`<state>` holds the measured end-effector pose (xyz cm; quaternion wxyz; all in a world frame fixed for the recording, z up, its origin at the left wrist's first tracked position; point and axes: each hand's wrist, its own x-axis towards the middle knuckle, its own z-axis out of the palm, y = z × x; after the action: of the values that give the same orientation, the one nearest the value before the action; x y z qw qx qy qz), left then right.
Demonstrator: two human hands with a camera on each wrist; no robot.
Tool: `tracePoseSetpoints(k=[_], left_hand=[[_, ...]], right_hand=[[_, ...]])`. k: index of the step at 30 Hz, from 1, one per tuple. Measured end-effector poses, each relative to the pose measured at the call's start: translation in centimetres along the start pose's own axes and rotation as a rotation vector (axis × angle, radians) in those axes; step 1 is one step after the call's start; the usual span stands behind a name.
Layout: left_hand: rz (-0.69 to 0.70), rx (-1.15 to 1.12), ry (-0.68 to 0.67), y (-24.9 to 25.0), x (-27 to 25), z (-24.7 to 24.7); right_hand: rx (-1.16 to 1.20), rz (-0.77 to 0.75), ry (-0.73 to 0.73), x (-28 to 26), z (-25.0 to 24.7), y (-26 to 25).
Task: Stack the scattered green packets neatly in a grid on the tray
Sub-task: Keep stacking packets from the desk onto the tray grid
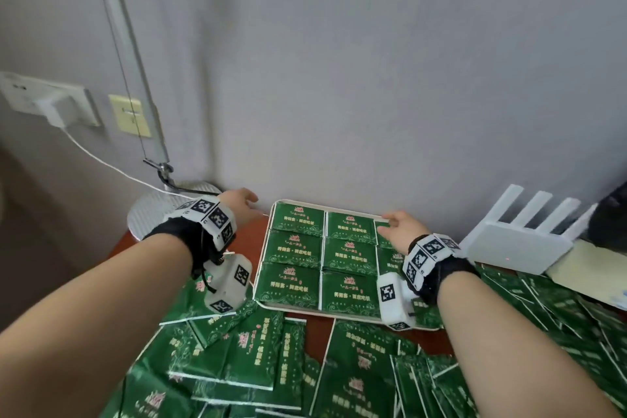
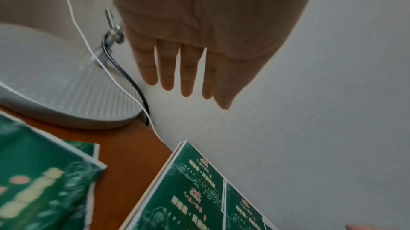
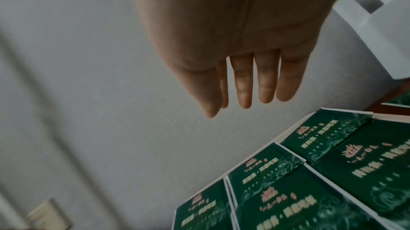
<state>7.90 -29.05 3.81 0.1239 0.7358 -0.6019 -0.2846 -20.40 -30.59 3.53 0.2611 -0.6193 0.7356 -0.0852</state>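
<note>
Fingers: both hands straight and slightly spread, holding nothing; left hand [image 1: 237, 202] beside the tray's far left corner, right hand [image 1: 400, 231] over its far right part.
Tray [image 1: 263, 260]: on the surface against the wall; packets [image 1: 349, 256] in a three-by-three grid, gold print upright, unreadable.
Loose packets [image 1: 244, 349]: many, uncounted, strewn at all angles in front.
Lamp [image 1: 149, 214]: one, left.
Router [image 1: 515, 244]: one, four antennas.

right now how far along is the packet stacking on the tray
Done: the tray holds green packets laid flat in a tidy grid, three rows showing, the right column partly hidden by the right hand. In hand: nothing; the left hand and right hand are open, with straight fingers, near the tray's far corners. Left: many loose packets still lie scattered on the table in front of the tray.
</note>
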Motion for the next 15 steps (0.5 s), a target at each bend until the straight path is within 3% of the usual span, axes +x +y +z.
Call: tracePoseSetpoints(k=[8, 15], left_hand=[[0.034, 0.27, -0.046, -7.4, -11.3, -0.9], [-0.109, 0.454, -0.191, -16.7, -18.6, 2.9]], right_hand=[[-0.233, -0.217, -0.189, -10.5, 5.0, -2.1], [-0.326, -0.273, -0.437, -16.4, 13.0, -1.6]])
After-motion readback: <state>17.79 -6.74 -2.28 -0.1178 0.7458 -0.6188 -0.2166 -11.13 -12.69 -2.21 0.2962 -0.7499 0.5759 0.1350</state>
